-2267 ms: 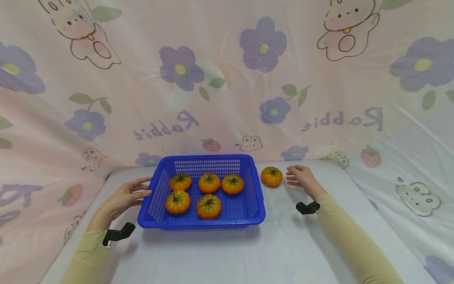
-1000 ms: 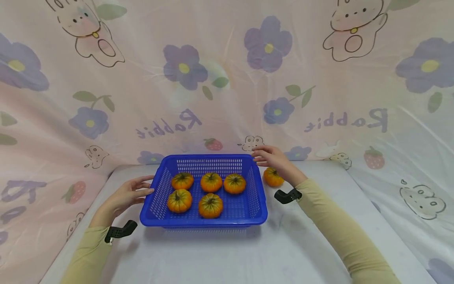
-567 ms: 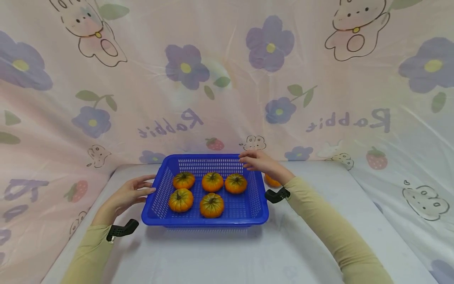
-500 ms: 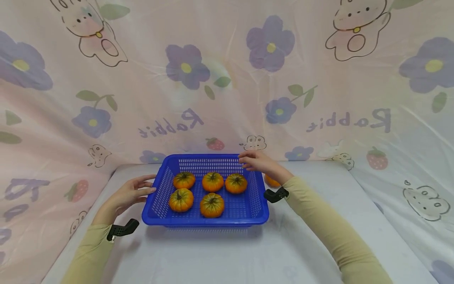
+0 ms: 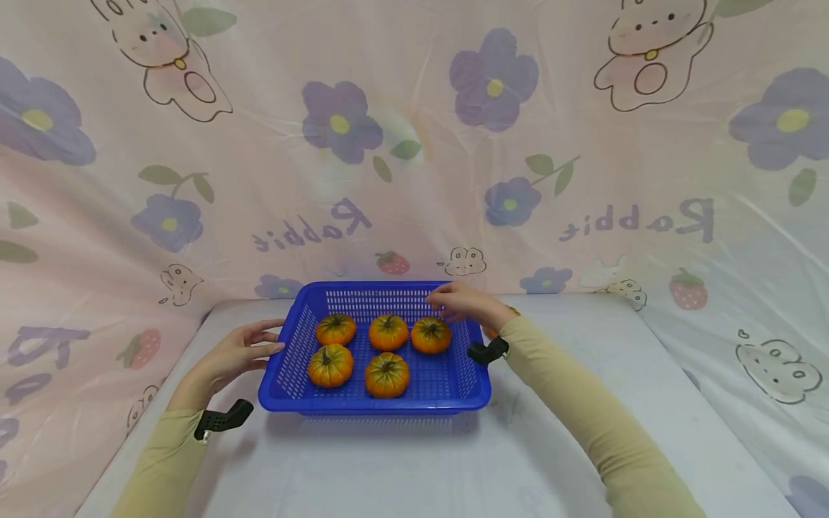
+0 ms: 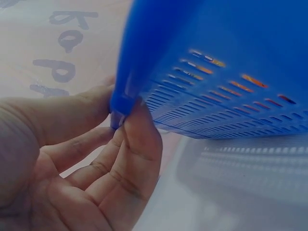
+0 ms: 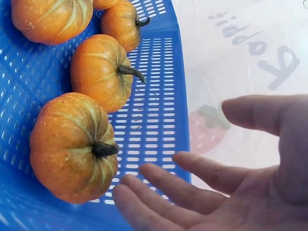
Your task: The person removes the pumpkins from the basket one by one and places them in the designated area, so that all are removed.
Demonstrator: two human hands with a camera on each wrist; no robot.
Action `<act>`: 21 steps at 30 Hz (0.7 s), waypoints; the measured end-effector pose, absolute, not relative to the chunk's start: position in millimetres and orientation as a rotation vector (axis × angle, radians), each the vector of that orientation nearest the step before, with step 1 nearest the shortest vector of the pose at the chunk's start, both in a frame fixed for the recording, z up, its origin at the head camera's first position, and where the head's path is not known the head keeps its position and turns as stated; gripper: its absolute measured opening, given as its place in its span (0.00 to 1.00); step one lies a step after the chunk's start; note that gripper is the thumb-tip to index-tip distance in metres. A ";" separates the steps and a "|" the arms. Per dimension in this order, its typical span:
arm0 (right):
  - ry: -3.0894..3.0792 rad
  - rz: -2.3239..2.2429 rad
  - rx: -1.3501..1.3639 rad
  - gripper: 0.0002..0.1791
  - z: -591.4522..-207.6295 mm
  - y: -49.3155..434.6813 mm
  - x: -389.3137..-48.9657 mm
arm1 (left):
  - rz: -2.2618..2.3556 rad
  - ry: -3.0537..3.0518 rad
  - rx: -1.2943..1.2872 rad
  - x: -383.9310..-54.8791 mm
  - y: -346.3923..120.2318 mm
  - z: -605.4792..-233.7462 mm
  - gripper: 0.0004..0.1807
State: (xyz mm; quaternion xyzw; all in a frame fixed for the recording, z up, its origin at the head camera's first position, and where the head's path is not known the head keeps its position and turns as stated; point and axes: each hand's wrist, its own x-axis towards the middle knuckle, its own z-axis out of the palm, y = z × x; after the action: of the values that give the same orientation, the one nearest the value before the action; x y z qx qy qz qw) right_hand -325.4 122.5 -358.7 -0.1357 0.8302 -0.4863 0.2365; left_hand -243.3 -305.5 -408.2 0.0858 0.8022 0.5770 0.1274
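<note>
The right hand (image 5: 463, 302) reaches in over the far right part of the basket, its arm slanting forward and inward, thumb held well away from the loosely spread fingers; it has hold of nothing. The left hand (image 5: 239, 352) is at the other end, nipping the blue basket (image 5: 376, 406) by its rim between thumb and fingers.

Closest to the right hand is the nearest pumpkin (image 5: 431, 335), just below its fingers inside the basket; whether a fingertip brushes it I can't tell. Four other pumpkins (image 5: 387, 375) sit further off from that hand, toward the left one. An outer pumpkin (image 5: 490, 333) lies on the bench (image 5: 388, 467) outside the basket, mostly hidden under the right wrist.

The pumpkins are squat and ribbed, orange with greenish-yellow streaks around dark stems, the skin finely speckled. The basket is glossy plastic, roughly rectangular, pierced with rows of slots. Both sleeves (image 5: 570, 392) are pale yellow-green cloth, and beyond the hands hangs a creased curtain (image 5: 414, 194) printed with flowers and rabbits.
</note>
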 end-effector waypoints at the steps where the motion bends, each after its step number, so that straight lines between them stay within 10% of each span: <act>1: 2.264 -1.331 -0.353 0.26 -359.6 121.7 -326.3 | 1.677 2.337 0.249 -243.3 -305.4 -408.3 0.38; 21: 2.378 -1.127 -0.262 0.28 -367.1 105.6 -331.5 | 1.683 2.328 0.256 -241.0 -305.2 -407.7 0.38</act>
State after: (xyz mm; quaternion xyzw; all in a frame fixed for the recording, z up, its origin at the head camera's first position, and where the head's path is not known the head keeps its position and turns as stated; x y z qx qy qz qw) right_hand -331.5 105.6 -367.1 -0.0959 0.8716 -0.4131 0.2457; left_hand -241.0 -305.2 -407.7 0.0879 0.8007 0.5786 0.1284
